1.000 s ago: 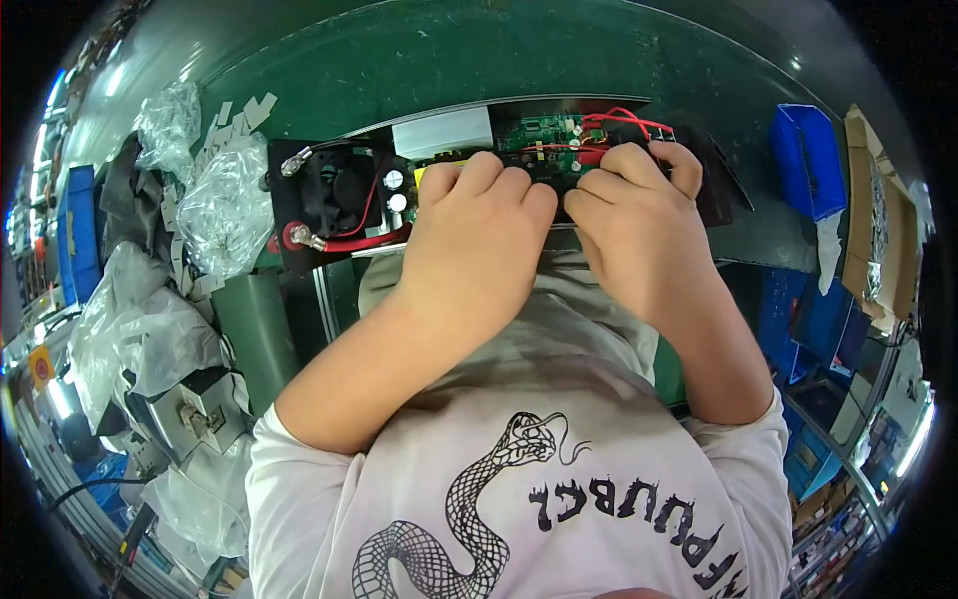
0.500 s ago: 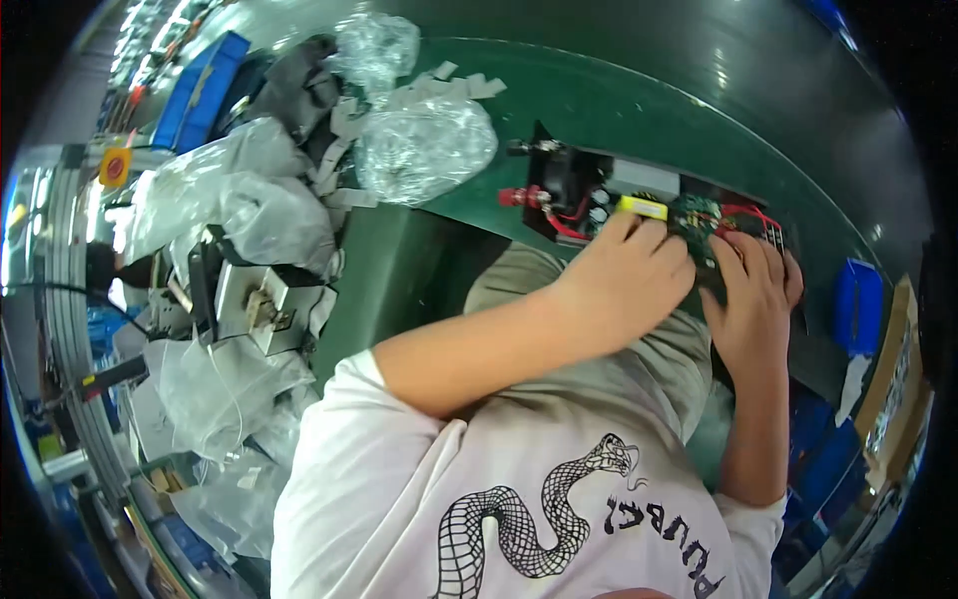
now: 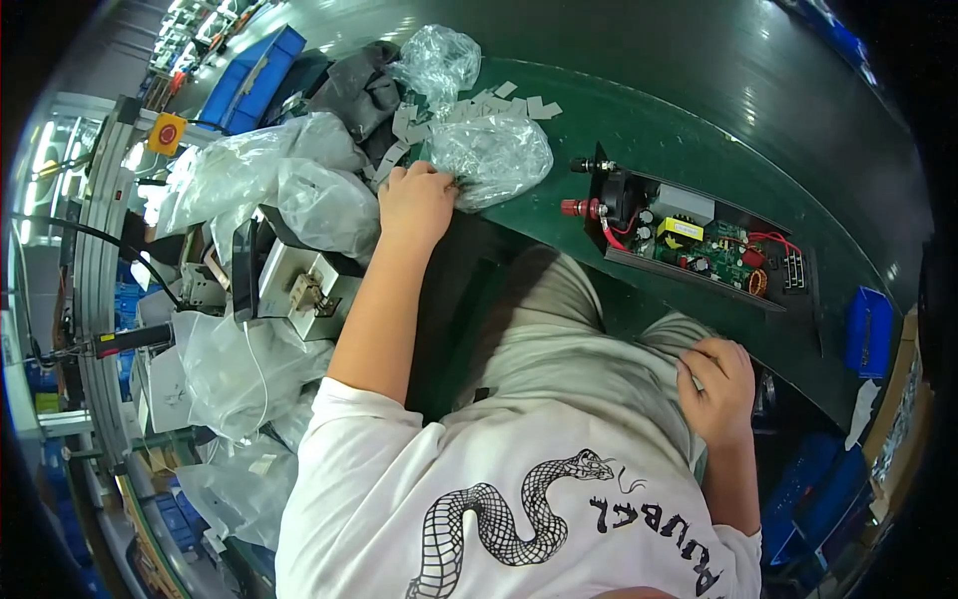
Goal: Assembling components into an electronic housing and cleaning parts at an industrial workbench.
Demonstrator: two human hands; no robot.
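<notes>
My left hand reaches to the table's edge, beside a clear plastic bag and several small pale pieces. Its fingers bend downward and their tips are hidden, so any grip on something cannot be made out. Close to my right thigh, my right hand hovers or rests with loosely bent fingers, thumb apart, and nothing visible in it. Untouched on the green table lies an open electronic unit in a black metal housing, with a green circuit board, a yellow-wrapped transformer, red wires, and red and black terminals at its left end.
Crumpled plastic bags and a white metal part crowd the left side. A blue bin stands at the far left, near a yellow box with a red button. Rightward are a small blue box and a cardboard box.
Both hands have left the electronic unit. My left hand has swung left to the plastic bag and pale pieces; my right hand has drawn back toward my thigh. The view has shifted slightly.
</notes>
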